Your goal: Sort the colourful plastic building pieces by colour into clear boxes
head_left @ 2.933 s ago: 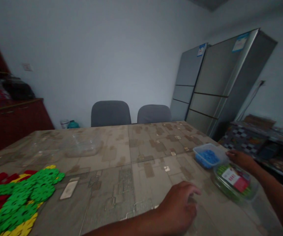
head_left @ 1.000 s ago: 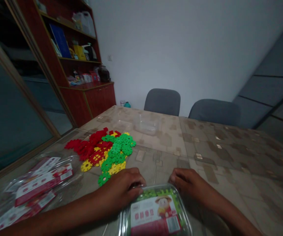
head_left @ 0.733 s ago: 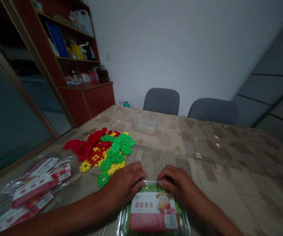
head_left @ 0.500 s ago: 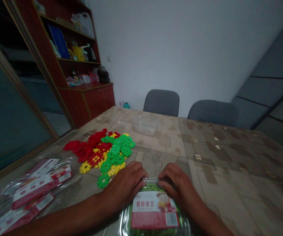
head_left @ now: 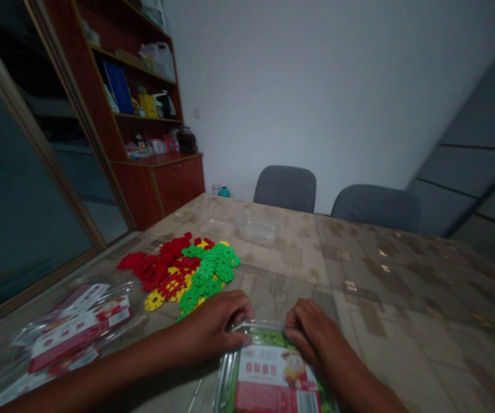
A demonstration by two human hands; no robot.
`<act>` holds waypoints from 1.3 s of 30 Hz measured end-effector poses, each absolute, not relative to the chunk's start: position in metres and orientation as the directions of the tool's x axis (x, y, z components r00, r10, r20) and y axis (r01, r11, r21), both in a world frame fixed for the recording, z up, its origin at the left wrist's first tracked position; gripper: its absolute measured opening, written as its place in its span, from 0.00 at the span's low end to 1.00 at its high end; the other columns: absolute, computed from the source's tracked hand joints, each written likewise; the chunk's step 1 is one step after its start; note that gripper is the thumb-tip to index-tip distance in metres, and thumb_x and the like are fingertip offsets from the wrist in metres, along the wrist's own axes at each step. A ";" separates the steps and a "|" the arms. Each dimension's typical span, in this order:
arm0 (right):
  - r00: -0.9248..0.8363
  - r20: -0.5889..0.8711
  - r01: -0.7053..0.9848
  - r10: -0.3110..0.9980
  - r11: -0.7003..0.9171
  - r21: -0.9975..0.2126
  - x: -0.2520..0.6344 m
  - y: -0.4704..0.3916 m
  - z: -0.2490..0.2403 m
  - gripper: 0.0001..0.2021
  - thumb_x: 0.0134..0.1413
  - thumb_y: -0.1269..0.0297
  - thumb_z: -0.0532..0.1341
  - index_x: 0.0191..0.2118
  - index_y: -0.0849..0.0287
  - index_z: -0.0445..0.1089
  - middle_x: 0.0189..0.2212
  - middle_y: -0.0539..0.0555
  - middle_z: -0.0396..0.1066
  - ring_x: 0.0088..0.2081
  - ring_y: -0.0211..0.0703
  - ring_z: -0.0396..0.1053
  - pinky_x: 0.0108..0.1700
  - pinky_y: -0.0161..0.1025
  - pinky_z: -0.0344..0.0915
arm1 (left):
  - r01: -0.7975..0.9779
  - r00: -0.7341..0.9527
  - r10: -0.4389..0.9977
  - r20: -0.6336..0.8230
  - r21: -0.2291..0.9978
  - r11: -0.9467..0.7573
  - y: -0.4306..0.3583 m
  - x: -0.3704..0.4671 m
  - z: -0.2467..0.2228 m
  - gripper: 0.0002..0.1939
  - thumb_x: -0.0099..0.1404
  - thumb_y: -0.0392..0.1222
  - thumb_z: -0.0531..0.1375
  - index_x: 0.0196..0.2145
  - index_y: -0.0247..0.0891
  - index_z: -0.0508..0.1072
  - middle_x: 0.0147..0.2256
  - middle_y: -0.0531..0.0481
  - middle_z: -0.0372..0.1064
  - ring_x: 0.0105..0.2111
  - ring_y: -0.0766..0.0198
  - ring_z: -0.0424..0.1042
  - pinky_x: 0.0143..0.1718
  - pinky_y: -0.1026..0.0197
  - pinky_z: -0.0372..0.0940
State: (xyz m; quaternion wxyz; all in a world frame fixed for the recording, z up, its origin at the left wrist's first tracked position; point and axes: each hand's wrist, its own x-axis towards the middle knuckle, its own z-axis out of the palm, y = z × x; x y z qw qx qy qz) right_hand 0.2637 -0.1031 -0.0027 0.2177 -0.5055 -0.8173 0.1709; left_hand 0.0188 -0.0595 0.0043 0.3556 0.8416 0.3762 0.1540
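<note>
A clear plastic box with a white and pink label and green contents lies at the bottom centre, its lid on. My left hand is closed on the box's far left corner, thumb on the lid edge. At the far right corner my right hand has its fingers bent around the rim. Left of the hands lies a pile of flat plastic pieces: red ones, green ones and yellow ones.
Labelled clear lids are stacked at the left. Clear trays stand towards the table's far edge. Two grey chairs are behind it, and a red cabinet stands at the back left.
The view has tilted up slightly, so the scene sits lower. Both hands have shifted a little on the box's rim and stand slightly farther apart.
</note>
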 end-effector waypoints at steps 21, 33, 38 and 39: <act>-0.391 0.371 0.810 0.842 0.506 -0.295 0.265 -0.102 -0.031 0.15 0.56 0.57 0.63 0.24 0.54 0.58 0.18 0.47 0.67 0.18 0.40 0.67 0.21 0.32 0.55 | 0.615 0.513 0.855 -0.074 0.727 -0.306 -0.072 0.027 0.010 0.08 0.56 0.39 0.67 0.31 0.37 0.72 0.29 0.56 0.66 0.29 0.65 0.64 0.27 0.66 0.52; -0.484 0.570 0.780 0.664 0.623 -0.064 0.271 -0.097 -0.017 0.14 0.59 0.57 0.60 0.25 0.51 0.58 0.17 0.47 0.66 0.16 0.40 0.67 0.17 0.33 0.55 | 0.592 0.538 0.840 -0.062 0.738 -0.325 -0.059 0.035 0.029 0.11 0.51 0.34 0.72 0.26 0.36 0.72 0.22 0.60 0.61 0.24 0.69 0.61 0.23 0.66 0.50; -0.472 0.553 0.799 0.687 0.598 -0.060 0.272 -0.090 -0.022 0.15 0.63 0.53 0.56 0.26 0.52 0.59 0.17 0.47 0.66 0.16 0.40 0.67 0.19 0.33 0.58 | 0.595 0.594 0.804 0.020 0.662 -0.456 -0.055 0.040 0.030 0.04 0.56 0.32 0.66 0.29 0.36 0.73 0.26 0.57 0.64 0.28 0.66 0.64 0.27 0.66 0.52; -0.477 0.540 0.800 0.693 0.597 -0.061 0.271 -0.089 -0.022 0.16 0.64 0.53 0.55 0.26 0.52 0.59 0.18 0.47 0.66 0.16 0.40 0.67 0.19 0.33 0.58 | 0.609 0.588 0.808 0.026 0.643 -0.464 -0.057 0.040 0.031 0.04 0.57 0.32 0.65 0.30 0.36 0.73 0.27 0.55 0.66 0.29 0.65 0.65 0.28 0.65 0.53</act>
